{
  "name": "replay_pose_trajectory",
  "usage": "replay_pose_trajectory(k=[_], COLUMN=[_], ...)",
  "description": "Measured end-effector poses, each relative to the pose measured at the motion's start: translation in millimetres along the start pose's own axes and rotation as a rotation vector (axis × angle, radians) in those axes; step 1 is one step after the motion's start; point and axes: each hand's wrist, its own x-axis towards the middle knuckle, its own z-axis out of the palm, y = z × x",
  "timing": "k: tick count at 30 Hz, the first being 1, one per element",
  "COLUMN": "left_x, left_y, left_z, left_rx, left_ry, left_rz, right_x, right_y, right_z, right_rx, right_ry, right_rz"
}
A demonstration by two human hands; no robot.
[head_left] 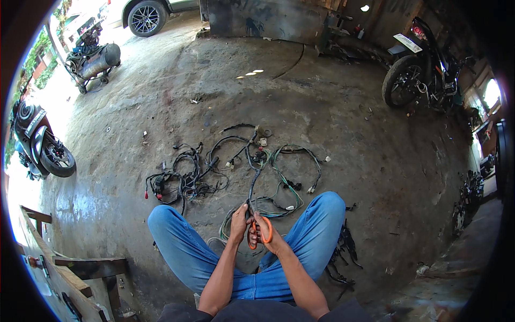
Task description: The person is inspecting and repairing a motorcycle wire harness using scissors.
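Observation:
Between my knees, my left hand (238,222) is closed around a black taped wiring harness (254,181). My right hand (266,232) grips scissors with orange handles (270,229), their blades up against the harness near my left fingertips. From my hands the harness runs forward onto the floor, where it branches into several loops with small connectors. A tangle of black wires (189,184) with red-tipped ends lies to the left. On the right curves a loop of green and black wires (317,162) ending in white plugs.
Black cable pieces (347,244) lie beside my right knee. A wooden bench (88,266) stands at the lower left. Motorcycles stand at the left (49,147) and far right (410,80). A wheeled air compressor (95,63) and a car wheel (146,19) are at the far left.

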Motion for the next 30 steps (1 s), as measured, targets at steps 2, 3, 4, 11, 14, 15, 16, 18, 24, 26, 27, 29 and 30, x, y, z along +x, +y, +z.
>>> replay_pose_trajectory(k=[2,3,4,11,14,15,16,18,24,26,27,29,30], left_x=[-1,-1,-1,-10,-12,-10,-9,-8,-1,2,1,0,0], left_y=[3,2,2,15,18,15,12,7,2,-3,-2,3,5], left_z=[2,1,0,8,13,12,11,9,15,13,16,21,21], left_rx=[-0.018,-0.06,-0.103,-0.072,-0.119,-0.096,-0.072,-0.114,-0.146,-0.117,-0.121,-0.126,-0.132], left_ry=[0.004,-0.012,-0.028,-0.06,-0.043,-0.053,-0.063,-0.09,-0.153,-0.165,-0.159,-0.156,-0.17], left_rz=[-0.005,-0.029,-0.053,-0.099,-0.19,-0.164,-0.138,-0.173,-0.199,-0.154,-0.182,-0.211,-0.213], right_x=[2,3,4,8,9,9,9,9,17,21,23,27,28], right_y=[1,1,2,8,8,8,7,5,6,8,8,9,10], right_z=[-1,-2,-2,-7,-6,-6,-5,-4,-11,-11,-13,-15,-15], right_rx=[0.017,0.02,0.023,0.124,0.151,0.171,0.191,0.229,0.299,0.286,0.311,0.337,0.334], right_ry=[0.013,0.008,0.003,0.002,0.034,0.04,0.046,0.061,0.087,0.082,0.115,0.151,0.165], right_rz=[0.004,-0.002,-0.008,0.008,0.006,0.015,0.023,0.032,0.01,0.007,-0.008,-0.025,-0.042])
